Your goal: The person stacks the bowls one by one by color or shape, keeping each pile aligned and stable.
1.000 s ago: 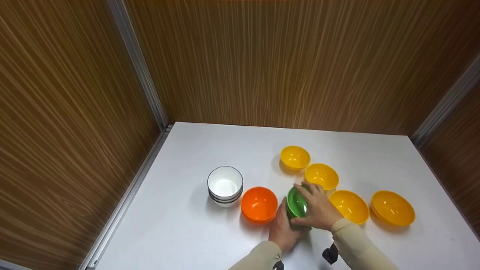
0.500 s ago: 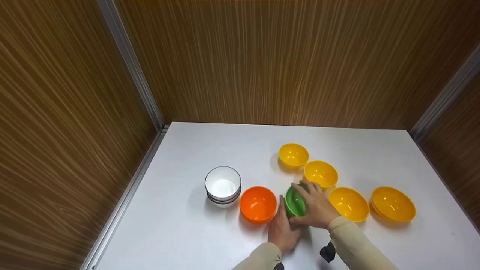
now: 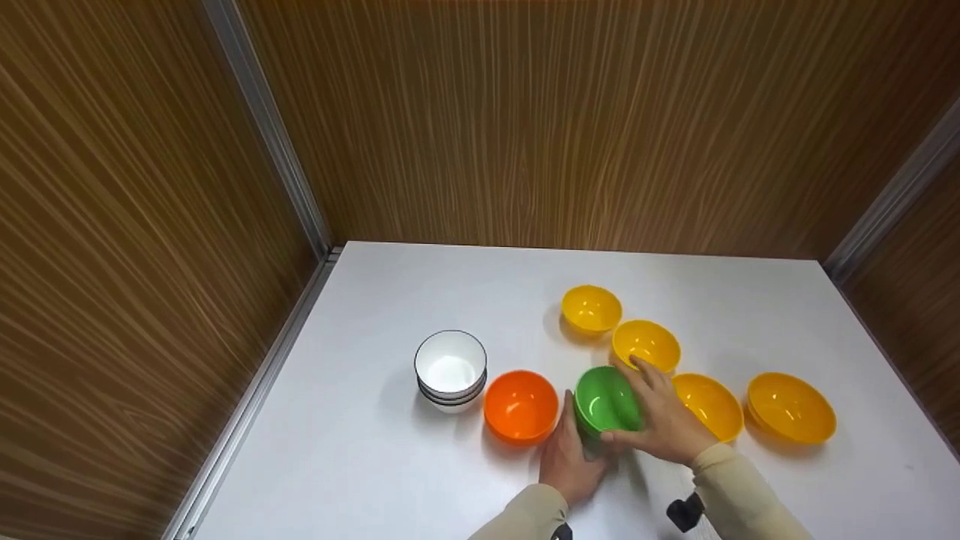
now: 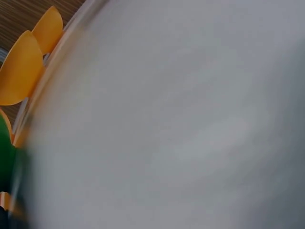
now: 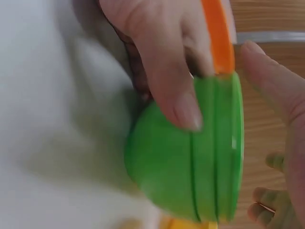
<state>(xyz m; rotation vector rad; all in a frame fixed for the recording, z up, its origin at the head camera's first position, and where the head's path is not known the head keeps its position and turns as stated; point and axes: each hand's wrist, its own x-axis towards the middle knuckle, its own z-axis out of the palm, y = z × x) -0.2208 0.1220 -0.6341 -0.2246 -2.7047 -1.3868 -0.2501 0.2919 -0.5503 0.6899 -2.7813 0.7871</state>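
Note:
Nested green bowls stand near the front middle of the table in the head view. My left hand grips their left side low down, and its thumb lies along the outer wall in the right wrist view. Around the right of the stack is my right hand, fingers spread and loosely bent. The right wrist view shows its thumb and fingertips apart from the rims of the green stack. A green bowl shows only at the left edge of the left wrist view.
An orange bowl sits just left of the green stack. Left of that stands a stack of white bowls with dark rims. Several yellow bowls curve from behind the stack to the right. Wood-grain panels wall in the white table.
My right hand has drawn back to the right from the green bowls, baring more of their inside. The left hand stays at their side. The other bowls have not moved.

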